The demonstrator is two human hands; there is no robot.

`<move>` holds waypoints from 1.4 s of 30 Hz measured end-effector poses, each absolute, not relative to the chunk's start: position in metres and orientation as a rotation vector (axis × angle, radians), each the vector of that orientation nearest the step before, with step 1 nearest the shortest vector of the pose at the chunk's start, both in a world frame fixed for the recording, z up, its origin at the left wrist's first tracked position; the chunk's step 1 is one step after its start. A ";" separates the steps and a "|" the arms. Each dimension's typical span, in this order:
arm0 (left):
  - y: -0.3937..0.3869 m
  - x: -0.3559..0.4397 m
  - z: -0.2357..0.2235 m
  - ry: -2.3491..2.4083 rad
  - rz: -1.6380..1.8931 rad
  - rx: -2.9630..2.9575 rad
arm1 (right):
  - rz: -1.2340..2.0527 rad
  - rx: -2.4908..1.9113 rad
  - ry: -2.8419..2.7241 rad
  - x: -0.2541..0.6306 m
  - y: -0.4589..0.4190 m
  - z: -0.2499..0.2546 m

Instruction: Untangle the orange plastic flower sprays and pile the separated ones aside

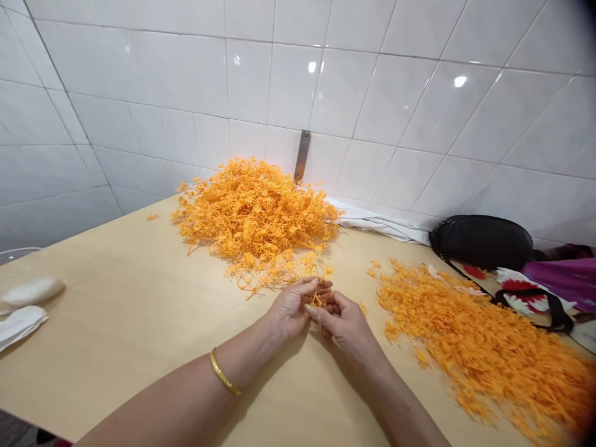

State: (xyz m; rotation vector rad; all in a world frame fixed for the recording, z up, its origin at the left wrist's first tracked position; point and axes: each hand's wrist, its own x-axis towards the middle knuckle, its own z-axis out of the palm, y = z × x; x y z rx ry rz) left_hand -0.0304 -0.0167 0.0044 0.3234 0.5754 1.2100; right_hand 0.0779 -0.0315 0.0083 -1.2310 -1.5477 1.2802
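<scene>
My left hand (297, 305) and my right hand (342, 320) meet over the middle of the table. Between their fingers is a small orange artificial flower sprig (316, 299), with thin stems and little blossoms. My left hand is closed on it with the thumb on top; my right thumb and fingers pinch its lower part. Just beyond my hands rises a large heap of orange artificial flower sprigs (258, 208), with loose stems at its near edge. To the right spreads a flatter pile of small orange pieces (479, 329).
Against the tiled wall (354, 93) a metal bracket (302, 155) stands behind the heap. A white cloth (382, 220) lies along the back edge. At right are a black bag (484, 241) and a purple item (565, 279). White objects (32, 290) lie at left.
</scene>
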 end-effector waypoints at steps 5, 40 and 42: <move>-0.018 -0.028 0.009 0.612 1.168 0.325 | 0.966 -1.272 -1.757 0.069 -0.033 0.002; -0.024 -0.023 0.003 0.861 1.250 0.831 | 0.435 -1.467 -1.935 0.101 -0.033 0.028; -0.025 -0.022 0.003 0.875 1.242 0.870 | 0.523 -1.453 -1.944 0.094 -0.034 0.023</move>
